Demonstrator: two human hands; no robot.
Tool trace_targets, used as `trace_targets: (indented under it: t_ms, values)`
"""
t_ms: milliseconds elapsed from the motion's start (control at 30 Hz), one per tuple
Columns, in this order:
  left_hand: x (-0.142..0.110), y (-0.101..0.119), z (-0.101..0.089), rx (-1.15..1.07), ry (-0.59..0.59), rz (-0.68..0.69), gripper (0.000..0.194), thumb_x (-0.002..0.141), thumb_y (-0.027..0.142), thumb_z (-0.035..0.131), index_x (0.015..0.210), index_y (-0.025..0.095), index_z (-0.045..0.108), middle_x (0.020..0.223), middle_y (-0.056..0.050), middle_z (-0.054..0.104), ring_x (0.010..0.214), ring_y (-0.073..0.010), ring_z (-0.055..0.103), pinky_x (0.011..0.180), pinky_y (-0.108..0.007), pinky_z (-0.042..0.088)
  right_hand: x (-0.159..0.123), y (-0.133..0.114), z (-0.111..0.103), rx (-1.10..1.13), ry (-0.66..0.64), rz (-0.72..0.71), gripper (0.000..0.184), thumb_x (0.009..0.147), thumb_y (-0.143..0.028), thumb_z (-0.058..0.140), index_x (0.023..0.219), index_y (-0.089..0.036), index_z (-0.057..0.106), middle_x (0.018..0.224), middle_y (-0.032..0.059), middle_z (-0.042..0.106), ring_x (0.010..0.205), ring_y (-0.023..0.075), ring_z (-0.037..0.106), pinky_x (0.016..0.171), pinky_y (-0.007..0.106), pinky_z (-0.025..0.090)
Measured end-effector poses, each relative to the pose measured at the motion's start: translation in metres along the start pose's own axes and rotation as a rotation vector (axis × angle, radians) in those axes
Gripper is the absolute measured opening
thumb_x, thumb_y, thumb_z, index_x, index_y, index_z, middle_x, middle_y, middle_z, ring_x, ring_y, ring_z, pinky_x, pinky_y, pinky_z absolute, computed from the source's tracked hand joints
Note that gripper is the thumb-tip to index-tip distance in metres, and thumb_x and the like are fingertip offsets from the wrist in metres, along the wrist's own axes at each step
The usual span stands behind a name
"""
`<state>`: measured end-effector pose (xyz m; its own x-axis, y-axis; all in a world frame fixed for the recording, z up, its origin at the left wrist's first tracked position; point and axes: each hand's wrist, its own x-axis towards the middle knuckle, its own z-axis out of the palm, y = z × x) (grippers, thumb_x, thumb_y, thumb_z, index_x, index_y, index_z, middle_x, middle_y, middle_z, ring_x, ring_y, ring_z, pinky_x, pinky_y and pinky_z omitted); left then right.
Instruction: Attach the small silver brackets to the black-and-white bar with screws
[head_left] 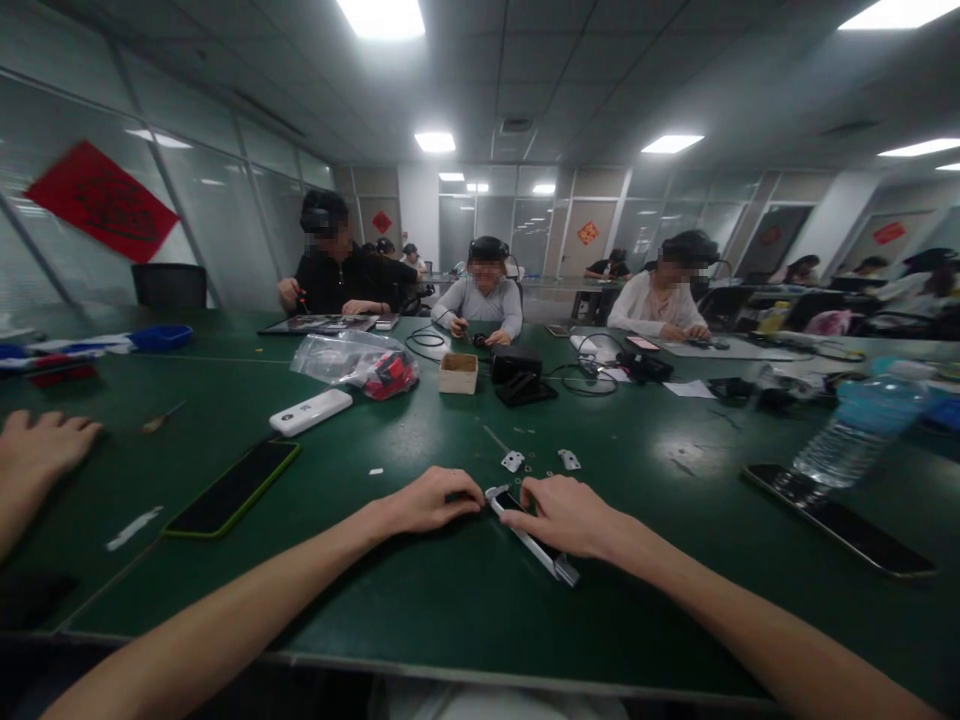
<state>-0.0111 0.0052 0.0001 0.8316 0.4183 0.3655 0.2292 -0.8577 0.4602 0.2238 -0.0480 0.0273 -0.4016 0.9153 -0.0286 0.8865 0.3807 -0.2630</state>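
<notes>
A slim white casing with a dark inside lies slanted on the green table, a grey block at its near end. My right hand is closed over it, thumb along the near side and fingers across the far side. Close to the casing's far left end is my left hand, its thumb and fingers drawn together; whatever they pinch, if anything, is hidden. Just beyond the hands lie two small metal plates, one left and one right, with several tiny rings between them.
To the left are a phone with a green edge, a white device and another person's hand. A bag of red parts, a small box and a black stand are farther back. A bottle and phone lie right.
</notes>
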Motion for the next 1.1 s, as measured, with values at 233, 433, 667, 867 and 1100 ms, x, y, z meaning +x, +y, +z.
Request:
trace_targets:
  t_ms: [233, 433, 667, 867, 1100]
  values:
    - [0.001, -0.003, 0.0, 0.0, -0.027, -0.029, 0.01, 0.087, 0.019, 0.059, 0.094, 0.014, 0.064, 0.088, -0.004, 0.067, 0.08, -0.0125, 0.062, 0.073, -0.021, 0.046, 0.002, -0.009, 0.009, 0.054, 0.016, -0.023, 0.03, 0.079, -0.043, 0.057, 0.09, -0.016, 0.06, 0.082, 0.0073, 0.066, 0.065, 0.0174, 0.06, 0.053, 0.024, 0.038]
    - [0.005, 0.002, -0.009, 0.22, -0.107, 0.115, 0.014, 0.092, 0.019, 0.051, 0.091, 0.015, 0.064, 0.085, -0.006, 0.065, 0.077, -0.0137, 0.058, 0.07, -0.022, 0.042, 0.003, -0.009, 0.011, 0.085, 0.019, -0.042, 0.024, 0.075, -0.035, 0.059, 0.088, -0.015, 0.061, 0.079, 0.006, 0.066, 0.062, 0.0154, 0.058, 0.052, 0.023, 0.038]
    - [0.012, 0.02, -0.021, 0.565, -0.287, 0.317, 0.021, 0.095, 0.016, 0.041, 0.094, 0.016, 0.062, 0.088, -0.007, 0.066, 0.077, -0.0165, 0.055, 0.074, -0.027, 0.039, 0.006, -0.009, 0.008, 0.058, 0.01, -0.098, 0.025, 0.074, -0.034, 0.06, 0.089, -0.014, 0.06, 0.082, 0.0059, 0.066, 0.064, 0.015, 0.057, 0.052, 0.022, 0.036]
    - [0.007, 0.01, -0.016, 0.343, -0.219, 0.225, 0.025, 0.096, 0.019, 0.039, 0.093, 0.017, 0.064, 0.088, -0.007, 0.068, 0.08, -0.0153, 0.058, 0.077, -0.026, 0.042, 0.005, -0.006, 0.009, 0.106, -0.012, -0.104, 0.027, 0.074, -0.035, 0.059, 0.09, -0.014, 0.06, 0.081, 0.0045, 0.064, 0.062, 0.013, 0.053, 0.053, 0.022, 0.034]
    - [0.003, 0.003, -0.003, -0.164, 0.086, -0.146, 0.014, 0.083, 0.028, 0.063, 0.082, 0.015, 0.069, 0.079, -0.003, 0.069, 0.073, -0.0138, 0.063, 0.071, -0.022, 0.046, -0.003, -0.01, 0.004, 0.22, 0.034, -0.042, 0.026, 0.074, -0.034, 0.059, 0.089, -0.013, 0.059, 0.079, 0.0039, 0.062, 0.061, 0.0116, 0.051, 0.052, 0.021, 0.034]
